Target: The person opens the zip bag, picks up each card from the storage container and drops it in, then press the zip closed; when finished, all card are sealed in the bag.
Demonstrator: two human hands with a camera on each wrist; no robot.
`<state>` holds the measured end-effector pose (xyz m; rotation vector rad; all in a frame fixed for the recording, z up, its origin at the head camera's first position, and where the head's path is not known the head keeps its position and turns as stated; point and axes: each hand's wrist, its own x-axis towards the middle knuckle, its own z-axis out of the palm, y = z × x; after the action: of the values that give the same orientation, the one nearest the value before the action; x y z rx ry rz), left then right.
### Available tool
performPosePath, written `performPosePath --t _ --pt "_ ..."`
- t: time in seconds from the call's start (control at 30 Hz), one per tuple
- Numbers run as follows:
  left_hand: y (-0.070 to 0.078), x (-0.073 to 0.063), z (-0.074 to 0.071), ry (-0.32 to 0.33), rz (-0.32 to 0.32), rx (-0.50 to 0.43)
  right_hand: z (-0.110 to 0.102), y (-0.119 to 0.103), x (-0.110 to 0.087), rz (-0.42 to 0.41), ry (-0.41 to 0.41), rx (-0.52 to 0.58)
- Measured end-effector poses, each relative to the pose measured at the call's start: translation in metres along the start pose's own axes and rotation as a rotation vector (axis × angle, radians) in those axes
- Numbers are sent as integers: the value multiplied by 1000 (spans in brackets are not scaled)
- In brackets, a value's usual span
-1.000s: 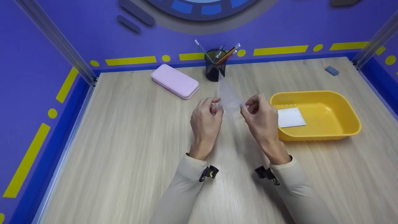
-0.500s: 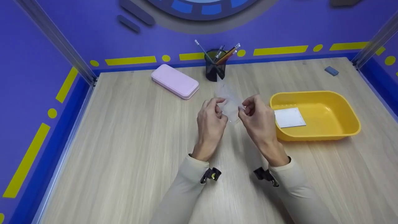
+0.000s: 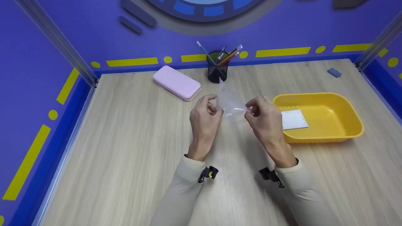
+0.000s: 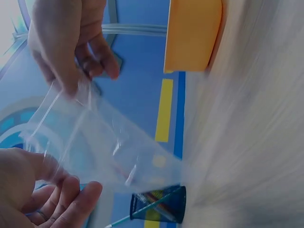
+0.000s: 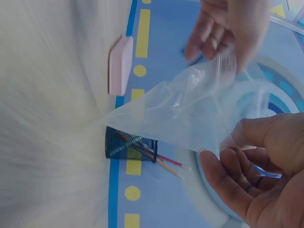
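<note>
A clear plastic bag (image 3: 230, 105) hangs between my two hands above the middle of the table, its pointed lower corner reaching away toward the pencil cup. My left hand (image 3: 205, 117) pinches one side of its upper edge between thumb and fingers. On the opposite side, my right hand (image 3: 265, 117) pinches the other end of that edge. In the left wrist view the see-through bag (image 4: 109, 137) looks thin and creased, and nothing shows inside it. The right wrist view has the bag (image 5: 180, 107) stretched at the top and narrowing downward.
A yellow tray (image 3: 323, 138) stands right of my right hand, with a white square card (image 3: 293, 119) in it. At the back are a pink pencil case (image 3: 176, 82) and a black mesh cup (image 3: 216, 73) of pencils. A small blue-grey block (image 3: 334, 72) lies at the far right.
My hands first came closer together, and the bag slackened. Now they have spread apart again, left hand leftward and right hand slightly rightward, drawing the bag's upper edge wider.
</note>
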<state>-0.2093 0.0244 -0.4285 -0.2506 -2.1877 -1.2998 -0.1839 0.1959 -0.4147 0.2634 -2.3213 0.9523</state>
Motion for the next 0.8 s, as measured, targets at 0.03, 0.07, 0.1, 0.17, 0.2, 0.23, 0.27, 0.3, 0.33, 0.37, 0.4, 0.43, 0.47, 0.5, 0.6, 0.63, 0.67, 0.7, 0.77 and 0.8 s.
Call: performPosePath --t 0.03,0.07,0.1,0.17,0.2,0.23,0.27,0.3,0.33,0.37,0.4,0.43,0.47,0.5,0.6,0.63,0.67,0.7,0.77,0.8 --pt "0 1 -1 3 3 7 -1 0 1 7 5 -2" --pt "-1 1 -1 3 3 10 -2 0 1 17 13 0" --pt "0 1 -1 0 3 6 -2 0 2 25 21 3" --pt "1 1 0 -8 5 -20 -2 -1 2 56 31 23" --pt "2 0 1 -11 5 -37 -1 -2 2 79 28 44" --pt "4 -1 1 -11 4 -58 0 -4 1 107 15 69" --pt "5 -2 2 -8 4 -79 2 -5 0 135 -1 91" --pt "7 -3 3 -3 4 -99 3 -7 -1 158 -21 110" --pt "8 -4 4 4 4 -116 5 -8 -2 176 -45 123" --pt "9 -5 5 11 6 -131 6 -9 -3 188 -67 134" --pt "9 -6 5 20 9 -140 8 -9 -3 197 -85 136" --pt "10 -6 6 27 16 -146 9 -9 -4 196 -97 126" --pt "10 -7 7 34 22 -149 9 -9 -4 190 -102 109" --pt "10 -7 7 38 28 -149 10 -9 -4 186 -105 94" --pt "9 -8 8 43 52 -134 8 -7 -4 187 -106 49" --pt "9 -8 8 42 59 -125 8 -7 -4 186 -109 35" --pt "10 -8 8 38 63 -115 7 -6 -4 187 -115 23" --pt "10 -8 8 34 67 -105 6 -6 -4 187 -121 13" --pt "10 -8 8 23 78 -91 4 -5 -4 180 -134 -10" --pt "9 -8 8 19 85 -83 4 -4 -3 173 -140 -23"
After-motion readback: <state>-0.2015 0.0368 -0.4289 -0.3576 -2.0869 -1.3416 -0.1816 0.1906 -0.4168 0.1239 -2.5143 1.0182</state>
